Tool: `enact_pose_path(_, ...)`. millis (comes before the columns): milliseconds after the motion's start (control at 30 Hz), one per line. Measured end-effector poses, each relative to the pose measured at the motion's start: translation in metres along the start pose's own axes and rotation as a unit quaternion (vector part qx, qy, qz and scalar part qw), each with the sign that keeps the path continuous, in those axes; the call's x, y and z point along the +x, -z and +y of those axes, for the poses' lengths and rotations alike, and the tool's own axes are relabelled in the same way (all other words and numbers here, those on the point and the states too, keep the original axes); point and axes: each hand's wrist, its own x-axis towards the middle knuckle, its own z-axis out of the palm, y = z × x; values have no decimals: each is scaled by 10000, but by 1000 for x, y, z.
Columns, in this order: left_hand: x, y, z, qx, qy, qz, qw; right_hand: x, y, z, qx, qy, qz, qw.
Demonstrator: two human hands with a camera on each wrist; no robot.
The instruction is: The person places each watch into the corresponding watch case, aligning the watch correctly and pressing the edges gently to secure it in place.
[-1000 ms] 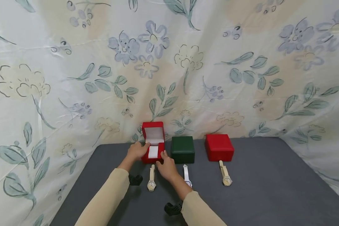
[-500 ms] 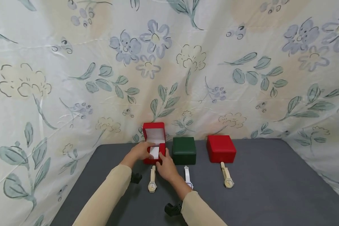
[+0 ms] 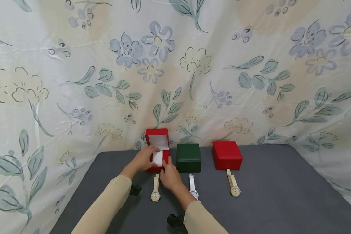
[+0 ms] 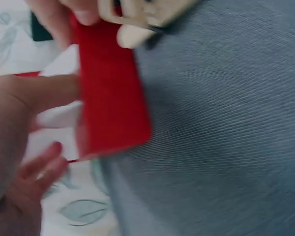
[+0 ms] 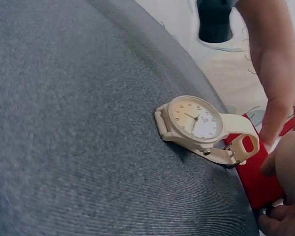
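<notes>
Both grips clamp my open red hinged box [image 3: 157,152] on grey felt counter [image 3: 266,195], floral sheet [image 3: 222,65] behind; box's interior partly hidden.

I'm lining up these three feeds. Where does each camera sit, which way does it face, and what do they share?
Head: worn high, looking forward and down at the grey table, three boxes and three watches; both sleeves, left hand and right hand show.
Left wrist: close beside the open red box; left fingers show.
Right wrist: low over the table, facing a cream watch; part of the right hand and the other forearm show.
Shared: the open red box and that watch.
</notes>
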Motion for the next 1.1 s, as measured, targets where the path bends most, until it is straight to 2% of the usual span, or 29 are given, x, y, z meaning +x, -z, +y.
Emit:
enact_pose_path(133, -6, -6, -7, -522, -382, 799, 9947, -1, -2, -3, -74, -70, 12, 9999)
enact_pose_path(267, -13, -5, -10, -1219, -345, 1261, 9839, -2, -3, -2, -12, 55, 129, 9999)
enact_pose_path(367, -20, -3, -10, -1813, -202, 1426, 9728, -1, -4, 1, 19, 176, 269, 9995)
enact_pose_path(567, -41, 2, -11, -3077, 273, 1322, 9419, -6, 1, 4, 186, 328, 223, 9990)
enact_pose_path(633, -50, 3, -12, -3253, 413, 1239, 9365, -11, 4, 5, 304, 342, 266, 9986)
enact_pose_path(833, -74, 3, -14, -3349, 611, 1119, 9336, -26, 12, 7, 425, 478, 401, 9971)
enact_pose_path(1000, -89, 2, -16, -3372, 650, 866, 9352, -36, 19, 5, 384, 758, 866, 9926)
enact_pose_path(1100, -98, 2, -16, -3395, 691, 724, 9353, -41, 23, 3, 377, 813, 681, 9936)
